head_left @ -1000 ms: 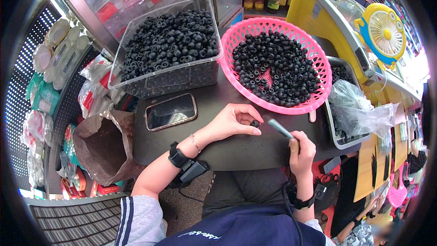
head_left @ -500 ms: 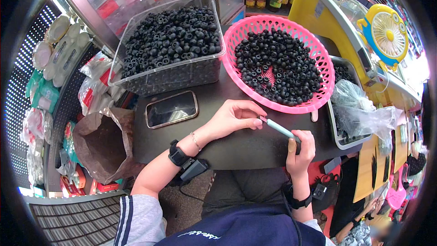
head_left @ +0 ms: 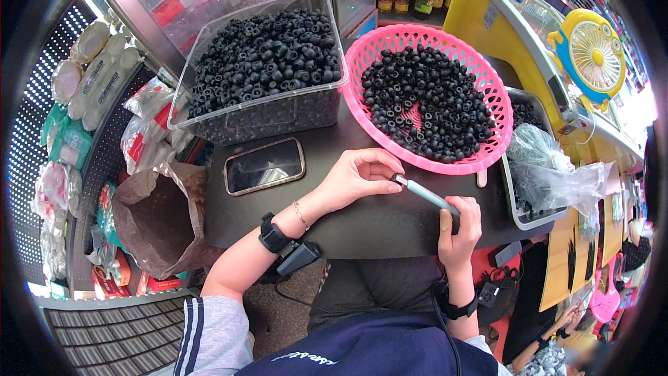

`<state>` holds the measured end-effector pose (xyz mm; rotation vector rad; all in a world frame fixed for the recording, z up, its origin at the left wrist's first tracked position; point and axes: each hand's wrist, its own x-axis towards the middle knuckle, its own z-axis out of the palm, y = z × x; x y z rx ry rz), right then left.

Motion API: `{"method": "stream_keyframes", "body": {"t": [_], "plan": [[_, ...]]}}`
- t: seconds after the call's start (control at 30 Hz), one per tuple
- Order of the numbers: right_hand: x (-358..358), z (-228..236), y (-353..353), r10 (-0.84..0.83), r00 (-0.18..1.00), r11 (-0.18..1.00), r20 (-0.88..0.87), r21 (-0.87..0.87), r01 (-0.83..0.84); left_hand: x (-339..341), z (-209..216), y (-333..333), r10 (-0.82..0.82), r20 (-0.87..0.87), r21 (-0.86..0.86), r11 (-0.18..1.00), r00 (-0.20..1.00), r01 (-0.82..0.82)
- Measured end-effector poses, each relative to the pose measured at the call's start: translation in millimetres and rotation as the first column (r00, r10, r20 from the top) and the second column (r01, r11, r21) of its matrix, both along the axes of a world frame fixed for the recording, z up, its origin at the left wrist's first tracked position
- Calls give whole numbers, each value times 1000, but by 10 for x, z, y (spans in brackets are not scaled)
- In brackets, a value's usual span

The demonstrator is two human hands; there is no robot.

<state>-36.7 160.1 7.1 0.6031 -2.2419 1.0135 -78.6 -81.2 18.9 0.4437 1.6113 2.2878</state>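
Observation:
Above the dark table (head_left: 341,233), my left hand (head_left: 356,179) pinches a small black ring-shaped piece (head_left: 397,178) between thumb and fingertips. My right hand (head_left: 459,231) is closed around a slim light-blue pen-shaped tool (head_left: 428,196). The tool slants up to the left, and its tip meets the piece or lies right beside it. Just beyond both hands is a pink plastic basket (head_left: 431,161) with many black pieces (head_left: 424,90) inside, several with round holes. A clear plastic bin (head_left: 261,122), heaped with similar pieces, stands to the left.
A phone (head_left: 264,166) lies left of my left hand. Beside the table is an open brown bag (head_left: 156,219). On the right stands a grey tray (head_left: 532,222) with black pieces and a clear plastic bag (head_left: 557,167). Farther right are a yellow fan (head_left: 595,52) and another person (head_left: 550,355).
The black piece now shows between my left fingertips at the tool's tip; before, it could not be seen there. Both hands have hardly moved.

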Motion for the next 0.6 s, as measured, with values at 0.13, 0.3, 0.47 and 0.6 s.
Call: {"method": "stream_keyframes", "body": {"t": [0.13,0.3,0.47,0.6], "plan": [[1,12,-11,0,1000,1000,2,21,0,3,10,-3,11,-3,0,1000,1000,-11],[-4,2,-7,5,1000,1000,16,19,-5,7,13,-9,25,14,-17,1000,1000,-25],[-2,15,-18,4,1000,1000,17,16,-5,7,1,-9,23,7,-20,1000,1000,-23],[1,-50,31,24,987,999,158,-43,-17,1,10,16,26,12,26,999,1000,-26]]}}
